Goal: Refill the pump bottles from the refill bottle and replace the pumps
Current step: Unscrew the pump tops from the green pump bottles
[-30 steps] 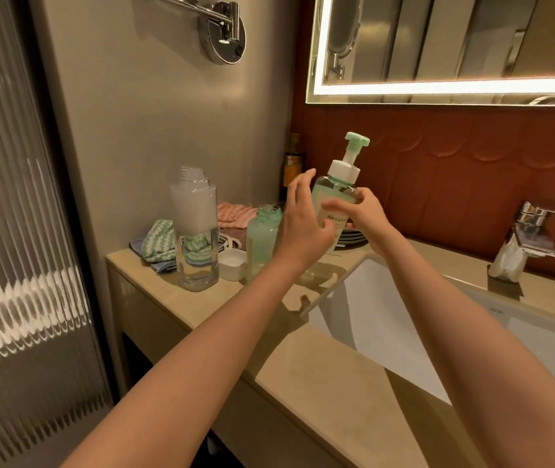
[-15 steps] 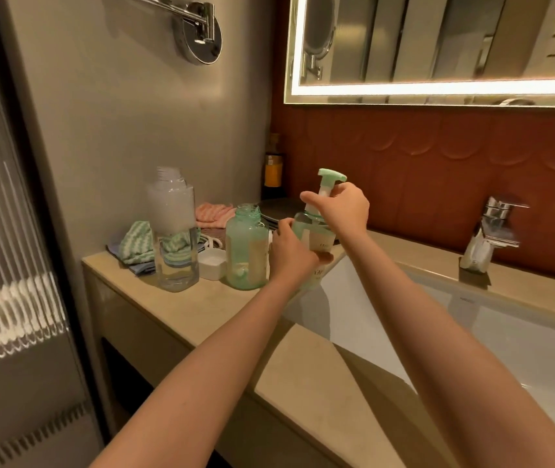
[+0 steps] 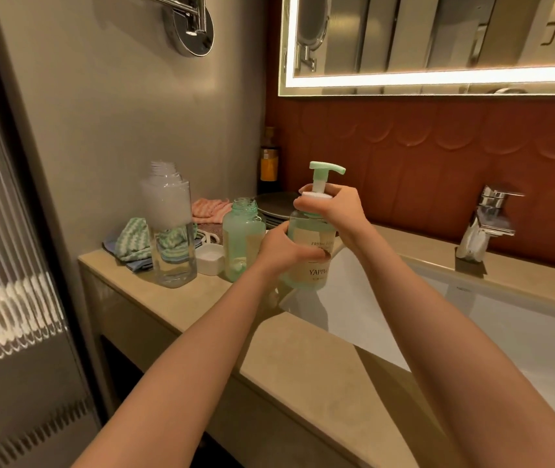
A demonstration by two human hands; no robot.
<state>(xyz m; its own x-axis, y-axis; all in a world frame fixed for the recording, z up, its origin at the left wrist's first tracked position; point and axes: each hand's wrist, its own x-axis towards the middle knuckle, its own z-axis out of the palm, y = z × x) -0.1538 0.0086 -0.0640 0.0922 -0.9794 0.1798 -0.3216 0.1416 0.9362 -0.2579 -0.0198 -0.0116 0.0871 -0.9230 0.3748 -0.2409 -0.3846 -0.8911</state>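
Pump bottle (image 3: 308,261) now sits upright at the counter (image 3: 201,298) edge by the sink (image 3: 492,336), pulled forward since 1 s ago. Of the hands, left hand (image 3: 284,251) wraps its body and right hand (image 3: 335,211) curls round the pump collar; both were open then. Refill bottle (image 3: 169,228) stands uncapped on the left, unmoved.
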